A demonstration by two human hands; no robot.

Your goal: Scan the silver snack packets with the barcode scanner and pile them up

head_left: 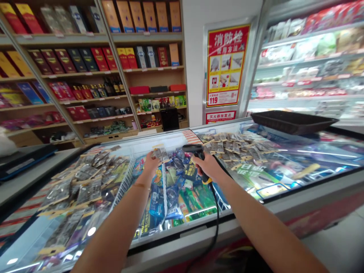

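Note:
My right hand is wrapped round the grip of a black barcode scanner, whose cord hangs down over the freezer's front edge. In my left hand is a small clear packet with a tan edge, held in front of the scanner's head. Both hands are above the middle of a chest freezer. Below them lie blue and green ice-cream wrappers between white wire dividers. Similar small packets form a pile on the left glass and another pile on the right glass.
A black tray rests on the freezer's far right. Shelves of boxed goods line the back wall, beside a red fire-hydrant poster. A lit refrigerated display stands at right. At far left is a counter with a dark flat device.

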